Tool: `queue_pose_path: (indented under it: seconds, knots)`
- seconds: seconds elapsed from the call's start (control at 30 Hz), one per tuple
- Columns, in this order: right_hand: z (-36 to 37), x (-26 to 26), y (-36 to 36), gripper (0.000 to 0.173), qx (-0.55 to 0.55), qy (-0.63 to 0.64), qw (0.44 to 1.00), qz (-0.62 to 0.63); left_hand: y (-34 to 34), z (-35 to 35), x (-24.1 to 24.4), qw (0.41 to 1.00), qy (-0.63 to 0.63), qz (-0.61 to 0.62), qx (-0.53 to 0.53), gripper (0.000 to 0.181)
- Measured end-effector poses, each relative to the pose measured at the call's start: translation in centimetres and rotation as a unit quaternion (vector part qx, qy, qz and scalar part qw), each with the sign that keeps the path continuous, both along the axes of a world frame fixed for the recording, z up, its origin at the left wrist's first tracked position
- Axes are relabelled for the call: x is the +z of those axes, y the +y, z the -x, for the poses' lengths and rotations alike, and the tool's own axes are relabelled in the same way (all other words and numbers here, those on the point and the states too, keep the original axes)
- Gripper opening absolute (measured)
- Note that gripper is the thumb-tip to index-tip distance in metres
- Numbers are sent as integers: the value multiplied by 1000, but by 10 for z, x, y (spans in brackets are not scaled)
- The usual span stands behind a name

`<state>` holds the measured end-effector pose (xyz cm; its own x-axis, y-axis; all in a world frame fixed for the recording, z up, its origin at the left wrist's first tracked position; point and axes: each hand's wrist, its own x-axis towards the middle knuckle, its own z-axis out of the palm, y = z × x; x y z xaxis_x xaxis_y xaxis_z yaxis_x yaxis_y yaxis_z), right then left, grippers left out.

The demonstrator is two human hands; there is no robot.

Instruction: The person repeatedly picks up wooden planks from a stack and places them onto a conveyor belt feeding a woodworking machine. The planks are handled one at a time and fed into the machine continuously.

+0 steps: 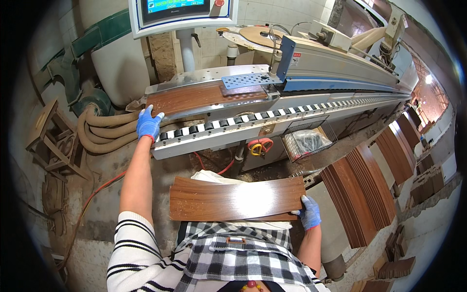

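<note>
My left hand, in a blue glove, rests with thumb and fingers at the left end of a brown wood-grain panel. That panel lies on the metal infeed table of an edge banding machine, its right end under a perforated blue plate. Close to my body, more wood-grain panels lie on a white cloth. My right hand, gloved too, holds their right end between thumb and fingers. The top panel reflects a bright glare.
A roller rail runs along the machine's front. Above stands a control screen. Stacked panels stand at right. A wire basket hangs under the rail. Ribbed hoses and a wooden stool are at left.
</note>
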<state>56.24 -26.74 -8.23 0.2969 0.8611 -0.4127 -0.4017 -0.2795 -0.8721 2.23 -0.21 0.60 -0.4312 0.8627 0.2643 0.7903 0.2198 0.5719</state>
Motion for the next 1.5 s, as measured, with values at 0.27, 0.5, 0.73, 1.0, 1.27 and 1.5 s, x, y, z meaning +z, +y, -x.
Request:
queue_pose_path:
  seconds: [0.27,0.5,0.73,1.0,1.27,1.5]
  knots:
    - [-4,-4,-1,27,16,8,1000,-11,-3,-11,13,996,69,47,15,66]
    - [-1,1,-3,30,42,-35,998,-26,3,-47,25,985,131,104,42,66]
    - [-1,6,-5,31,70,-14,996,-47,12,-95,31,982,168,82,18,66]
    - [-13,-8,-15,33,33,56,994,-93,32,-75,3,977,-58,-66,-193,47]
    - [-11,-6,-15,38,-59,104,984,-131,-18,-30,11,944,-126,-55,-298,43]
    - [9,22,35,42,-47,105,979,-170,-87,-46,34,929,51,-79,-358,61]
